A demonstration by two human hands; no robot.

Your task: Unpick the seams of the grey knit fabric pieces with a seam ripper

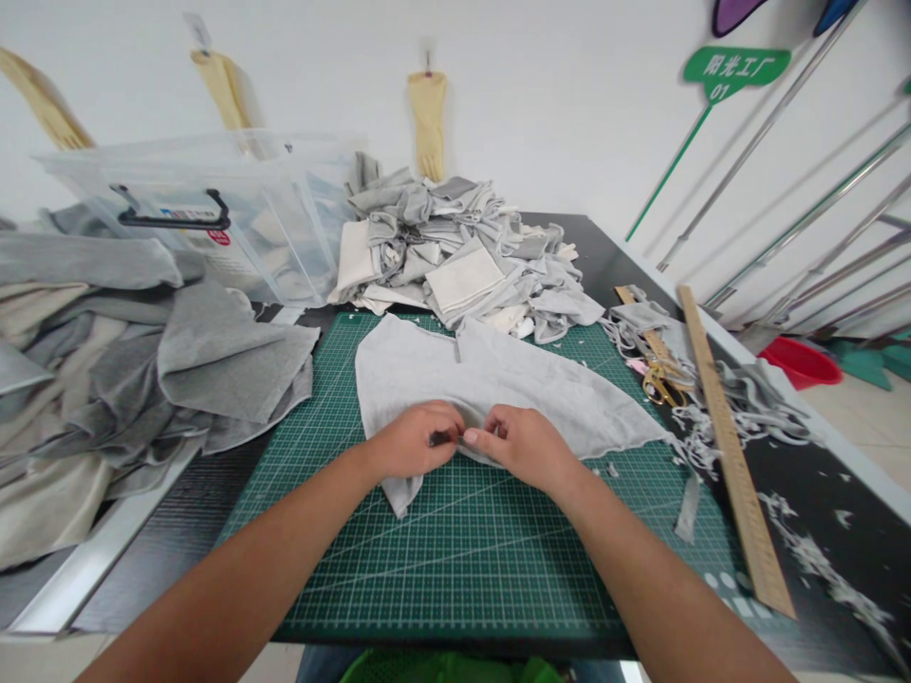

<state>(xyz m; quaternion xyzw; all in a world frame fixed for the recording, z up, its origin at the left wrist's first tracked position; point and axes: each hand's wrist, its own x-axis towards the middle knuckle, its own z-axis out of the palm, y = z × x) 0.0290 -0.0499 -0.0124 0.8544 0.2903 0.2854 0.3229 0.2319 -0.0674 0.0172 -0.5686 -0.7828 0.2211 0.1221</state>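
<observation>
Bare forearms (263,569) cross a green cutting mat (441,569); the left hand (419,438), holding a small dark object (441,438), and the right hand (525,448) pinch gray cloth (512,370) by its near edge.

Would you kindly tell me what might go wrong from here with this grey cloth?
The left hand seems to hold a small dark item; if sharp (I cannot tell), it might nick the nearby right hand. The grey cloth has its right corner near a fabric strip, so they could tangle. Its top edge is near the cloth heap, so pieces might mix.
</observation>
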